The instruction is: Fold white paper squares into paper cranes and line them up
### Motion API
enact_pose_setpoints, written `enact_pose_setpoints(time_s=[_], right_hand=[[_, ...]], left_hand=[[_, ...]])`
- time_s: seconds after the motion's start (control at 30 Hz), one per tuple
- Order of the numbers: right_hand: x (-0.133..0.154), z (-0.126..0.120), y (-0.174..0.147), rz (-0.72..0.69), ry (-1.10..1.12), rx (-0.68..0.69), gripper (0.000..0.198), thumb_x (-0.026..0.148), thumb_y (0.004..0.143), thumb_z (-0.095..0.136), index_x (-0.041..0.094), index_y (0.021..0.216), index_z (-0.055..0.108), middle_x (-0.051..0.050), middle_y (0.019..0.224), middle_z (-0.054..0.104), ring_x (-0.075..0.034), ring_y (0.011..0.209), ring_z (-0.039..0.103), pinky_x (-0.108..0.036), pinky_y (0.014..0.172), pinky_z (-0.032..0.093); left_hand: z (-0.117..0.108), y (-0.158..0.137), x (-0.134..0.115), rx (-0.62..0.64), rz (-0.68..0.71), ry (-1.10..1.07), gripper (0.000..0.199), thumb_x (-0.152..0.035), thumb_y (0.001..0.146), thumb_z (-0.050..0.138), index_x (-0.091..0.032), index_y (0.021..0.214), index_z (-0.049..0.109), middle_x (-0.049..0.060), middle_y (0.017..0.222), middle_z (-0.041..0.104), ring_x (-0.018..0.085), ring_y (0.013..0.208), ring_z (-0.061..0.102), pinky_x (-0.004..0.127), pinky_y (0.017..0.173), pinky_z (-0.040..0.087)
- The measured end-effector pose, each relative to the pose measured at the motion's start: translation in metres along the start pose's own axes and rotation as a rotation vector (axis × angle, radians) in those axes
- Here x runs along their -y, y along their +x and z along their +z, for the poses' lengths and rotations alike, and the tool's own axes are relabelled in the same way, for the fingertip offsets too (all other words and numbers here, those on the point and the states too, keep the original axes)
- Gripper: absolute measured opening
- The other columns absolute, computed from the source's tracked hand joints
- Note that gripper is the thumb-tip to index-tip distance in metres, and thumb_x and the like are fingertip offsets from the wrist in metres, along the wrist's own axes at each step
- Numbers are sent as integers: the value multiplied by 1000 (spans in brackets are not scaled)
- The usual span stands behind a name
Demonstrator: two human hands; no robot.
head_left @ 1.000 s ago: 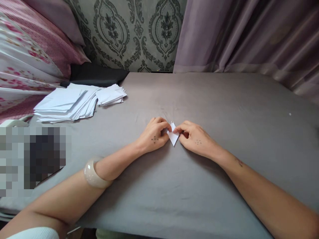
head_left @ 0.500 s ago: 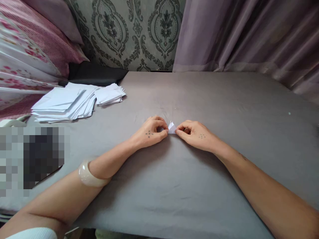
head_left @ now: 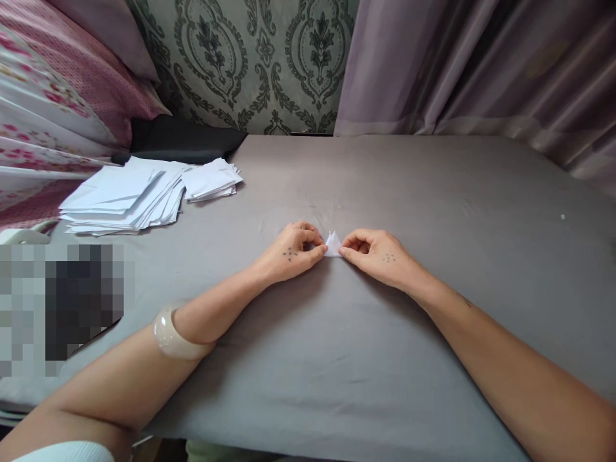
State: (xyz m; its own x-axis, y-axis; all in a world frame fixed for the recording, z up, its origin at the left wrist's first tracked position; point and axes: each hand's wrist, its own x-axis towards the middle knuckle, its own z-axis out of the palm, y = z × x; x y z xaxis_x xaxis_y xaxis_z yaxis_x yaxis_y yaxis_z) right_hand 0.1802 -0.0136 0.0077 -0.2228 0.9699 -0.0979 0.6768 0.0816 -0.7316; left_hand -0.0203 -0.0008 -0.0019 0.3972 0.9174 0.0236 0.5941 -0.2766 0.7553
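Note:
Between my two hands is a small piece of folded white paper (head_left: 333,245), roughly triangular with pointed tips at its top. My left hand (head_left: 298,251) pinches its left lower corner between thumb and fingers. On the other side, my right hand (head_left: 373,252) grips the right lower corner the same way. The paper is just above or on the grey cloth-covered table (head_left: 332,359); which of these I cannot tell. A pale bangle (head_left: 174,337) sits round my left forearm.
At the left lie a large stack of white paper sheets (head_left: 120,196) and a smaller paper stack (head_left: 212,179). Behind them rests a black flat item (head_left: 187,141). A blurred-out dark object (head_left: 84,301) is at the near left. Purple curtains (head_left: 409,64) hang at the back right.
The fingers of my right hand have curled in slightly, and the folded paper looks a little more spread between my hands. The view has shifted very slightly.

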Motion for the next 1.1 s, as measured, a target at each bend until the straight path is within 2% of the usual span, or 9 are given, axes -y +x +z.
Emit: enact_pose_setpoints(time_s=[0.17, 0.33, 0.63, 1.1], right_hand=[[0, -1, 1, 49, 69, 63, 19, 38, 76, 59, 21, 79, 68, 1, 71, 65, -12, 62, 55, -24, 58, 40], [0, -3, 0, 16, 26, 70, 25, 43, 79, 57, 21, 77, 69, 0, 72, 67, -13, 65, 56, -25, 59, 40], [-1, 1, 1, 18, -9, 6, 26, 44, 77, 58, 21, 71, 68, 1, 68, 66, -12, 62, 56, -25, 59, 40], [-3, 4, 3, 20, 6, -1, 28, 46, 74, 59, 19, 69, 67, 0, 66, 64, -12, 59, 53, -25, 57, 39]], left_hand=[[0, -1, -1, 0, -4, 9, 21, -33, 81, 57, -17, 77, 70, 8, 106, 60, 19, 88, 55, 35, 81, 46], [0, -2, -1, 10, -1, 12, 20, -32, 81, 58, -16, 78, 69, 8, 107, 58, 19, 88, 55, 35, 82, 46], [1, 0, -1, 13, -12, 2, 19, -33, 79, 60, -17, 75, 68, 7, 106, 58, 19, 89, 54, 36, 83, 45], [0, 1, -3, 42, -13, 31, 19, -32, 80, 58, -16, 74, 66, 8, 106, 57, 20, 92, 53, 38, 87, 45]])
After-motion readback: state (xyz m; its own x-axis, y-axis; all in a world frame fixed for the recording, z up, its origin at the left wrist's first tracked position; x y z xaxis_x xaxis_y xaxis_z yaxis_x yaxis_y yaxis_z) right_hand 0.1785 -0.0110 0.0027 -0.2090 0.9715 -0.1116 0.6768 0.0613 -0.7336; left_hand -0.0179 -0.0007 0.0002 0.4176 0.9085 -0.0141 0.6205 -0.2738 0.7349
